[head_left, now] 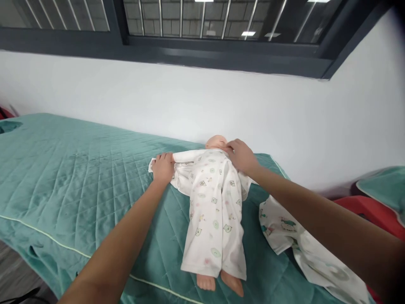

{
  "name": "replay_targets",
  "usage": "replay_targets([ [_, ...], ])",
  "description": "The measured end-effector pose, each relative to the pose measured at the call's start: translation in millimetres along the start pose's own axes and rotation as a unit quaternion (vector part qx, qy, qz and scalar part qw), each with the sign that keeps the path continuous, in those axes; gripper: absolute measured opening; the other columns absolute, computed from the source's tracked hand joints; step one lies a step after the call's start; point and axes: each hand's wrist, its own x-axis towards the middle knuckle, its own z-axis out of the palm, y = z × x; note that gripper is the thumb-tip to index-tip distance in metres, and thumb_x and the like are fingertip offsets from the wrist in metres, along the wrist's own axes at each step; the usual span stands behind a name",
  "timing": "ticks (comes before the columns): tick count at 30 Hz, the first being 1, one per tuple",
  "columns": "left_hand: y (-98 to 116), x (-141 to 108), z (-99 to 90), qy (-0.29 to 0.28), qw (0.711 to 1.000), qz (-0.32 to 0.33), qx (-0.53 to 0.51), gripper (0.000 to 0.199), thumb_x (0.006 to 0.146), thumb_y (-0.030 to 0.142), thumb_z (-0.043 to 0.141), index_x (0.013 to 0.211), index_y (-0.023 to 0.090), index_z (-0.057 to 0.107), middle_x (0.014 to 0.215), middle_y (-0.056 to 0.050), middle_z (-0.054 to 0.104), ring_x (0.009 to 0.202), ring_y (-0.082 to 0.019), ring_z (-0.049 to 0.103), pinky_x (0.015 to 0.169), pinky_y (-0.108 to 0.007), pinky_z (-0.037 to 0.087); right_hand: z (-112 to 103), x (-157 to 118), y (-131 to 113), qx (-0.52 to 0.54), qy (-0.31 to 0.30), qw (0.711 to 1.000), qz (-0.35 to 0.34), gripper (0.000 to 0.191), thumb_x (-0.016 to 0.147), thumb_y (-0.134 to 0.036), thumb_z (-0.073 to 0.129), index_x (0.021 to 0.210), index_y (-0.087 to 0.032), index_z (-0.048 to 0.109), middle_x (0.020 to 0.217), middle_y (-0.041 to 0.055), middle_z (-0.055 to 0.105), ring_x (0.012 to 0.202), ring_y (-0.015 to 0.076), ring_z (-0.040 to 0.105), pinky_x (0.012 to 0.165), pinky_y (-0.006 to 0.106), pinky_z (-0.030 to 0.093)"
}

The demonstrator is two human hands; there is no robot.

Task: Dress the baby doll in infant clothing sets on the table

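Observation:
On the bed lies a baby doll point(217, 141) on its back, its head toward the wall and its bare feet toward me. A white baby gown point(211, 211) with small green prints covers its body down to the ankles. My left hand point(163, 167) is closed around the end of the gown's left-side sleeve, which is stretched out sideways. At the neck of the gown, beside the doll's chin, my right hand point(241, 155) has its fingers bent and pressed together at the collar. What exactly those fingertips pinch is partly hidden.
A green quilted bedspread point(95, 177) covers the bed, which stands against a white wall point(133, 93) below a barred window point(202, 21). Another printed white cloth point(303, 240) lies at the right, partly behind my right forearm. Something red point(370, 213) borders the bed there.

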Motion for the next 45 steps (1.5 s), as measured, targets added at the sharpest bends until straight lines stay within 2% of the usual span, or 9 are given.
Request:
replay_targets([
  [8, 4, -4, -1.5, 0.02, 0.997, 0.079, 0.008, 0.042, 0.094, 0.026, 0.043, 0.134, 0.023, 0.054, 0.133, -0.011, 0.062, 0.126, -0.029, 0.05, 0.1, -0.045, 0.034, 36, -56, 43, -0.006, -0.059, 0.995, 0.086, 0.049, 0.093, -0.02, 0.037, 0.14, -0.017, 0.05, 0.135, 0.015, 0.059, 0.118, 0.0324, 0.056, 0.098, 0.044, 0.044],
  [12, 4, -4, 0.5, 0.024, 0.998, 0.055, 0.022, 0.04, 0.093, 0.025, 0.042, 0.13, 0.025, 0.058, 0.13, -0.01, 0.064, 0.123, -0.03, 0.052, 0.1, -0.045, 0.034, 38, -61, 54, 0.024, -0.037, 0.994, 0.099, 0.051, 0.09, -0.016, 0.036, 0.138, -0.022, 0.053, 0.138, 0.011, 0.058, 0.115, 0.0302, 0.06, 0.097, 0.043, 0.046],
  [17, 2, -3, 2.3, 0.035, 0.999, 0.01, 0.028, 0.041, 0.093, 0.025, 0.041, 0.131, 0.027, 0.057, 0.132, -0.009, 0.063, 0.12, -0.031, 0.053, 0.099, -0.046, 0.036, 37, -63, 77, 0.091, 0.019, 0.973, 0.211, 0.048, 0.086, -0.016, 0.039, 0.128, -0.022, 0.061, 0.133, 0.0078, 0.064, 0.12, 0.0288, 0.059, 0.101, 0.041, 0.045],
  [24, 4, -2, 1.3, 0.012, 1.0, -0.011, 0.019, 0.042, 0.089, 0.023, 0.046, 0.13, 0.026, 0.058, 0.132, -0.009, 0.063, 0.122, -0.031, 0.052, 0.103, -0.046, 0.036, 42, -64, 80, 0.125, -0.023, 0.956, 0.263, 0.041, 0.093, -0.037, 0.042, 0.126, -0.024, 0.061, 0.124, 0.0093, 0.069, 0.112, 0.0305, 0.063, 0.093, 0.04, 0.047],
  [29, 12, -16, -4.9, 0.058, 0.998, -0.014, -0.015, 0.046, 0.088, 0.019, 0.048, 0.133, 0.023, 0.056, 0.14, -0.01, 0.057, 0.129, -0.031, 0.048, 0.11, -0.045, 0.035, 38, -65, 77, 0.114, -0.039, 0.957, 0.263, 0.041, 0.094, -0.043, 0.04, 0.12, -0.022, 0.064, 0.115, 0.0122, 0.072, 0.108, 0.0303, 0.066, 0.087, 0.038, 0.048],
  [33, 55, -21, -22.7, 0.093, 0.986, 0.052, -0.128, 0.04, 0.09, 0.021, 0.045, 0.127, 0.019, 0.059, 0.133, -0.009, 0.061, 0.127, -0.025, 0.05, 0.111, -0.037, 0.037, 35, -65, 75, 0.108, -0.045, 0.96, 0.254, 0.038, 0.095, -0.041, 0.04, 0.117, -0.022, 0.064, 0.113, 0.0117, 0.073, 0.107, 0.0291, 0.067, 0.085, 0.036, 0.048],
  [36, 115, -14, -41.8, 0.039, 0.97, 0.14, -0.195, 0.032, 0.095, 0.023, 0.043, 0.118, 0.019, 0.064, 0.121, -0.007, 0.067, 0.117, -0.02, 0.056, 0.106, -0.032, 0.043, 34, -66, 73, 0.101, -0.043, 0.962, 0.248, 0.039, 0.096, -0.039, 0.037, 0.118, -0.022, 0.063, 0.117, 0.0124, 0.071, 0.109, 0.0301, 0.066, 0.086, 0.037, 0.047],
  [40, 201, -1, -52.6, -0.088, 0.939, 0.329, -0.051, 0.03, 0.092, 0.023, 0.05, 0.116, 0.016, 0.067, 0.127, -0.013, 0.064, 0.126, -0.026, 0.05, 0.106, -0.038, 0.041, 33, -68, 71, 0.094, -0.039, 0.966, 0.238, 0.038, 0.096, -0.035, 0.034, 0.117, -0.022, 0.063, 0.117, 0.0133, 0.071, 0.109, 0.031, 0.065, 0.085, 0.038, 0.046],
  [45, 262, 4, -31.2, -0.213, 0.922, 0.309, 0.093, 0.026, 0.084, 0.022, 0.063, 0.106, 0.014, 0.074, 0.119, -0.02, 0.066, 0.114, -0.036, 0.058, 0.096, -0.051, 0.044, 34, -70, 70, 0.095, -0.027, 0.967, 0.234, 0.037, 0.096, -0.031, 0.035, 0.12, -0.021, 0.062, 0.114, 0.0132, 0.071, 0.107, 0.0296, 0.065, 0.084, 0.036, 0.046],
])
